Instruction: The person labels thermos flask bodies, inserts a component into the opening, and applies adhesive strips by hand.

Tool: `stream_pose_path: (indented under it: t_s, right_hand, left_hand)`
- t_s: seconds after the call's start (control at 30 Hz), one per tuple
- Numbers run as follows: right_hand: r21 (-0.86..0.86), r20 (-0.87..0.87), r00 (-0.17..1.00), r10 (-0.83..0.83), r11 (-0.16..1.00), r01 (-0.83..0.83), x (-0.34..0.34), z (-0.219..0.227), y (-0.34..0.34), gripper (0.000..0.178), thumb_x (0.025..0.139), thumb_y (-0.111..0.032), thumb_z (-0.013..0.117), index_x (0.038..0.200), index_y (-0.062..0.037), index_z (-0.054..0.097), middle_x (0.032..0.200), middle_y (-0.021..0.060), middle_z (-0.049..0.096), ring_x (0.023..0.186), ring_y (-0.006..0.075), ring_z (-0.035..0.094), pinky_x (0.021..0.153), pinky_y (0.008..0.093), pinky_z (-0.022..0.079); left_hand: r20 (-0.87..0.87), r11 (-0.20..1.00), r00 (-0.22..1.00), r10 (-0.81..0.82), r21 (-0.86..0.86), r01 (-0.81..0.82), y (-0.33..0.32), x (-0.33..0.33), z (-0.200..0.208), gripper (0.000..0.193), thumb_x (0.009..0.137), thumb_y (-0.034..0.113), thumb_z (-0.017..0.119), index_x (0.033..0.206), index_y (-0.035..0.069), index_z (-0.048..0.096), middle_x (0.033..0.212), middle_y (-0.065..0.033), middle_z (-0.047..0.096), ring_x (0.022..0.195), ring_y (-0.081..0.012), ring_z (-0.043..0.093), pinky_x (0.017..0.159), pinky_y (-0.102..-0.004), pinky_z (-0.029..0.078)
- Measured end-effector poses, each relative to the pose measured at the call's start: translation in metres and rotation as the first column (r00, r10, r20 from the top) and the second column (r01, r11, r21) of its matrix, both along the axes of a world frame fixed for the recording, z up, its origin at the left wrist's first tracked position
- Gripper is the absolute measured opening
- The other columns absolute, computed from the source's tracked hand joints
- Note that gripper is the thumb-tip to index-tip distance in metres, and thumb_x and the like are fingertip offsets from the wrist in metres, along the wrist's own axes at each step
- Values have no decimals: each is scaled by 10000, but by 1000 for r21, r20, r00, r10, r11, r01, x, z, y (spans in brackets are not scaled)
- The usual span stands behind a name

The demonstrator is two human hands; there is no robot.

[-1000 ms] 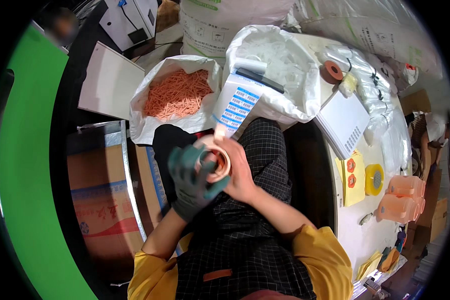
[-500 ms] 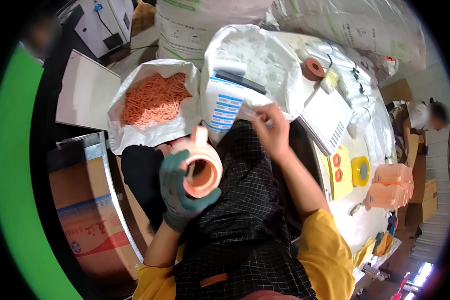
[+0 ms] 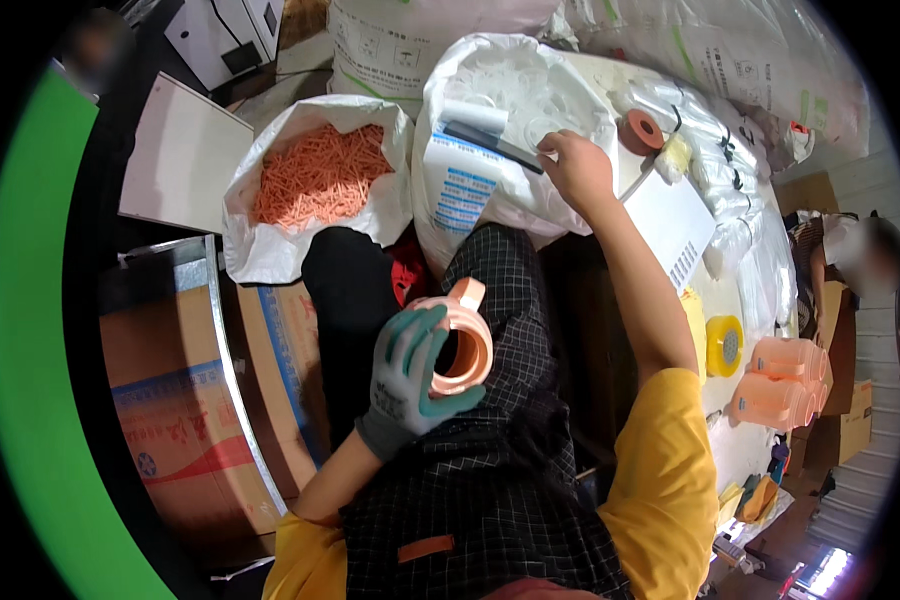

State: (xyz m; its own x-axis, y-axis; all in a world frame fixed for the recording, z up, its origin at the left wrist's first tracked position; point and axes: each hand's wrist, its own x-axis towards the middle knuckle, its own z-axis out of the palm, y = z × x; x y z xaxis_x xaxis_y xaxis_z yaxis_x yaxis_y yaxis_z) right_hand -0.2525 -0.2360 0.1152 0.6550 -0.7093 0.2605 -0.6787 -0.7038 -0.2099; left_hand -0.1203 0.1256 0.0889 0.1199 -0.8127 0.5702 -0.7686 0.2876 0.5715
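Note:
In my gloved left hand [image 3: 402, 372], over my lap, is a hollow peach-coloured plastic jug [image 3: 477, 345] with a loop handle. Its round opening is turned up toward me, and my fingers and thumb wrap its side. My bare right hand [image 3: 580, 172] is over the near right part of a white sack [image 3: 595, 105] of clear plastic rings [image 3: 520, 85]. Its fingers are bent together close to the end of a dark flat bar [image 3: 492, 146]; whatever they pinch is hidden. A sheet of blue-and-white labels [image 3: 460, 195] hangs from a roll beside the bar.
Left of that sack stands another white sack [image 3: 240, 230] of thin peach-coloured sticks [image 3: 320, 180]. On the right-hand table [image 3: 725, 410] lie a brown tape roll [image 3: 640, 131], a yellow tape roll [image 3: 723, 346], clear plastic bags [image 3: 715, 140] and more peach jugs [image 3: 780, 385]. Cardboard cartons [image 3: 175, 420] are at lower left.
My right hand has moved away from the label sheet, up and right to the sack of rings. My left hand has brought the jug rightward and closer to me over my lap.

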Motion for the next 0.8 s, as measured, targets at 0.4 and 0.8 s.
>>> stream_pose_path:
  t_s: [0.4,0.8]
  right_hand:
    - [-157,292,710,641,764,-626,-33,12,199,391,812,-316,842,1073,-40,751,1145,78,707,1033,293,663,936,439,550]
    - [44,235,773,589,788,-614,-37,-4,226,430,685,-373,887,898,-85,649,1026,53,632,885,278,555,793,405,496]
  left_hand:
    - [243,996,970,22,84,-43,-16,17,-7,506,833,523,817,1123,124,702,1263,-64,553,1251,-334,529,1008,-521,496]
    - [461,988,886,-50,154,-25,-21,26,28,407,886,463,757,1052,95,702,1034,-62,560,1137,-285,551,1167,-638,400]
